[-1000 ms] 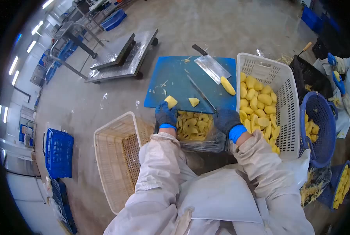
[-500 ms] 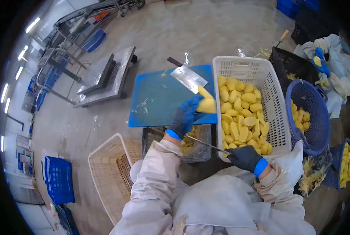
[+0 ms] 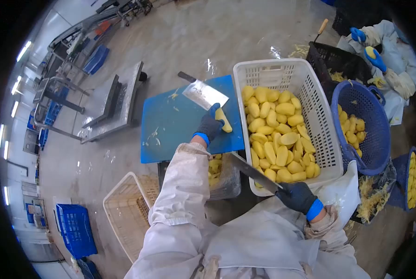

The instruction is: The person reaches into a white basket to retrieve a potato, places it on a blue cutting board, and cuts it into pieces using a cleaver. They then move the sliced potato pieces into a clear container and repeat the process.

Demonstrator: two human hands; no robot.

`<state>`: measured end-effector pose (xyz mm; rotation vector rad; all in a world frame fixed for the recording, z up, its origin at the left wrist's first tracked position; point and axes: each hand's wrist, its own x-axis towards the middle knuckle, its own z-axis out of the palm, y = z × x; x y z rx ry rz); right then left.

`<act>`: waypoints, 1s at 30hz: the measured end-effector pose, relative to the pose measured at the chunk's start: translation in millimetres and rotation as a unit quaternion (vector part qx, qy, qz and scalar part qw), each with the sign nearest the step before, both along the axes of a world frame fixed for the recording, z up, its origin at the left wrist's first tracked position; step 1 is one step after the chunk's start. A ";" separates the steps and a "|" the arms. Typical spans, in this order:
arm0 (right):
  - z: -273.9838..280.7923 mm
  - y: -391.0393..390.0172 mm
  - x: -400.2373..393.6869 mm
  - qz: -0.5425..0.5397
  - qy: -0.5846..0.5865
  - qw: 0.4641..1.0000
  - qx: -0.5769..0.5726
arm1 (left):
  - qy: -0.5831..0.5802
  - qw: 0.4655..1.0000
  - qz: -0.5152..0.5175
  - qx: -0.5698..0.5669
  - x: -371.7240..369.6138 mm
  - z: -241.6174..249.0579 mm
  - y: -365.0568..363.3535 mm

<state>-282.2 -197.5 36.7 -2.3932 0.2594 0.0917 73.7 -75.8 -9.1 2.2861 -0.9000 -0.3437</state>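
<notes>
My left hand (image 3: 209, 126), in a dark glove with blue fingertips, is closed on a peeled potato piece (image 3: 224, 122) at the right part of the blue cutting board (image 3: 170, 128). In a dark glove, my right hand (image 3: 295, 195) grips a knife (image 3: 254, 172), its blade pointing up and left towards the board's lower right corner. A cleaver (image 3: 205, 94) lies on the board just above my left hand. To the right stands a white crate (image 3: 326, 135) of peeled potatoes (image 3: 282, 139), some cut in half. Below the board, a plastic-lined container (image 3: 229, 179) holds yellow pieces.
An off-white crate (image 3: 119, 204) stands at lower left, with a blue crate (image 3: 75, 228) beyond it. At right are a purple basket (image 3: 375, 135) of potatoes and a black crate (image 3: 317, 58). A co-worker's gloved hand (image 3: 375, 59) holds a potato. A metal cart (image 3: 119, 107) stands left.
My left hand has lowered the potato piece onto or close to the board. The knife now shows its broad side and points more steeply up-left. The whole view has shifted a little.
</notes>
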 end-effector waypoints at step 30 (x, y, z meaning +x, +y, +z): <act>-2.6 22.6 37.0 -0.130 0.010 0.977 0.171 | -0.065 0.982 0.101 -0.146 -49.6 -11.9 123.1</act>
